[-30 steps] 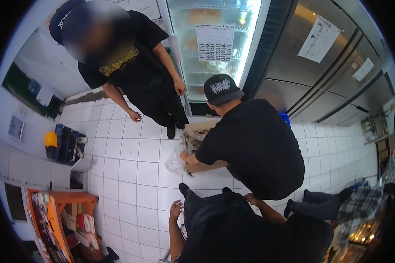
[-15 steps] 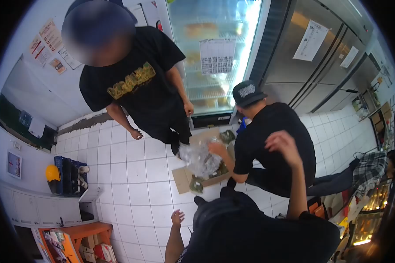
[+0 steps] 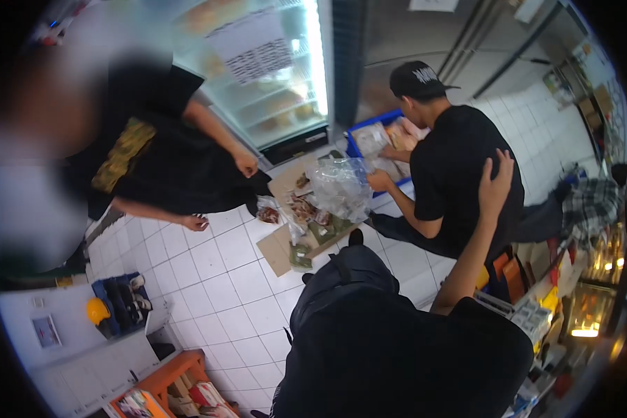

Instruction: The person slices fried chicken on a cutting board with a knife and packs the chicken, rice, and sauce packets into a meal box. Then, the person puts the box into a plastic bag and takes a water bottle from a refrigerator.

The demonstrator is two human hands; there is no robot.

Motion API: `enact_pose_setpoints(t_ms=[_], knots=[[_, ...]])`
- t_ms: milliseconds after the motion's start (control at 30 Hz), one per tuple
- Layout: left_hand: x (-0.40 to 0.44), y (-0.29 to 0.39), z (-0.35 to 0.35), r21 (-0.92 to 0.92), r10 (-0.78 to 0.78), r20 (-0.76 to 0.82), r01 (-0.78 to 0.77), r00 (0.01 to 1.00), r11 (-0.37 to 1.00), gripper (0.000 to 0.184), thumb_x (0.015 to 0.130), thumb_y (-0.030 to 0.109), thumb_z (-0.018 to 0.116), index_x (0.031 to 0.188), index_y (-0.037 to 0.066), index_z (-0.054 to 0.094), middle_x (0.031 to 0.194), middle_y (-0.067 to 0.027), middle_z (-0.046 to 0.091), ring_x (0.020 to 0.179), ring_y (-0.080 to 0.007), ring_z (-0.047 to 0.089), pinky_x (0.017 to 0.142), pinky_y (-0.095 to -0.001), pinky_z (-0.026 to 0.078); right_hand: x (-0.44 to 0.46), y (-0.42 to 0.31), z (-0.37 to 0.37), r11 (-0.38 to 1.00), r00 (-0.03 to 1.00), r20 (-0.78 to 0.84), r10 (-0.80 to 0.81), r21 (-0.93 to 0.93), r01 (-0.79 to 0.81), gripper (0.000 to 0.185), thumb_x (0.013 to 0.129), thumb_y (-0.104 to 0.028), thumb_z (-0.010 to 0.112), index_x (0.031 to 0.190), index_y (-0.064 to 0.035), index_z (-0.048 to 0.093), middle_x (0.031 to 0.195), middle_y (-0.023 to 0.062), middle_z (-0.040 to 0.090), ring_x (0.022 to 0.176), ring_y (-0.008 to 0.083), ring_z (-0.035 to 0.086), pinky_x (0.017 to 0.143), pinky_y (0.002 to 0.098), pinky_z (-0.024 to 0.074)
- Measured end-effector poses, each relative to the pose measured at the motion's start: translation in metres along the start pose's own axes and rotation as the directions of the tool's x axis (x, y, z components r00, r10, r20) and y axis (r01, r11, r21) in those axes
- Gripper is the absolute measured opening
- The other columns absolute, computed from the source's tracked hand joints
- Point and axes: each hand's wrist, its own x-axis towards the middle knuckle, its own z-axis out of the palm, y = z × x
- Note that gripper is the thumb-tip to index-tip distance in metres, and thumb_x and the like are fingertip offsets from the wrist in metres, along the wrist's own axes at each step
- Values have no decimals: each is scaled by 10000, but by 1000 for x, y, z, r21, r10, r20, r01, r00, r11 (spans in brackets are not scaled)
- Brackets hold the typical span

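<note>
My right hand is raised with its fingers stretched out and nothing in it. It overlaps the back of a crouching person in a black shirt; I cannot tell whether it touches. My left hand is out of view. On the floor in front of my feet lies flattened cardboard with several bags of dark green food and clear packs of reddish-brown food. The crouching person holds a large clear plastic bag over it and reaches with the other hand into a blue crate of packed pale food.
Another person stands at the left beside a glass-door fridge. Steel fridge doors are behind the crate. An orange shelf and a shoe rack stand at the left. Cluttered shelving is on the right.
My view has turned and shifted. The crouching person has lifted the plastic bag off the brown packs, and the blue crate now shows. My left hand has left the view; my right stays raised.
</note>
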Motion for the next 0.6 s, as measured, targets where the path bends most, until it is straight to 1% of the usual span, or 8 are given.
enact_pose_setpoints(t_ms=[67,167,200,267,367,433,500,600], knots=[[20,13,-5,115,33,53,-39,998,993,374,1052,312,508,1352,104,588,1183,-112,677,1038,-251,661,876,-385,536,-5,5,4,995,996,30,83,56,-84,292,1010,-146,598,1263,-8,636,1436,234,552,1423,411,442,1160,469,365],[59,48,-22,117,135,83,-144,987,983,367,1069,301,478,1362,107,583,1177,-103,680,1029,-247,660,864,-378,537,-4,-20,14,942,995,-96,25,335,9,172,949,9,568,1084,20,675,1247,213,655,1271,387,580,1061,424,456],[52,93,-29,-316,62,62,-39,996,948,331,1077,265,469,1330,99,605,1174,-94,682,1015,-218,653,854,-357,536,-9,-25,24,888,999,-41,3,460,16,168,887,61,557,1003,22,671,1128,190,674,1141,375,625,980,407,490],[57,162,-36,-294,-249,132,278,959,915,333,1066,266,487,1327,94,598,1191,-107,682,1014,-221,661,855,-379,548,-29,-49,40,770,989,77,-127,636,50,208,742,113,550,875,4,667,887,138,685,845,339,668,793,391,535],[87,228,-36,-294,-248,153,283,957,913,375,1029,279,522,1325,53,563,1159,-109,689,1042,-219,683,865,-394,571,-101,-66,94,581,736,505,-450,792,-188,188,848,26,611,981,-46,724,876,135,693,781,269,667,729,357,527],[118,264,-27,-321,-158,166,205,973,925,387,1039,323,542,1328,68,573,1172,-100,691,1055,-213,683,865,-387,569,-123,-82,106,515,344,626,-699,776,-364,163,935,-81,623,1063,-39,716,916,144,706,825,306,680,771,391,541],[124,340,-25,-360,97,186,-24,978,932,419,1042,361,572,1334,61,576,1182,-93,691,1039,-199,689,871,-364,565,-166,-74,137,609,83,657,-749,733,-303,191,976,-141,607,1106,-40,705,983,146,712,929,343,682,842,419,539],[160,424,-34,-329,328,207,-251,922,911,373,1067,354,557,1294,66,621,1154,-49,689,1013,-138,663,821,-309,574,-176,-75,138,704,100,739,-666,668,-241,182,946,-115,627,1095,-54,711,1057,147,708,1030,357,662,896,428,527]])
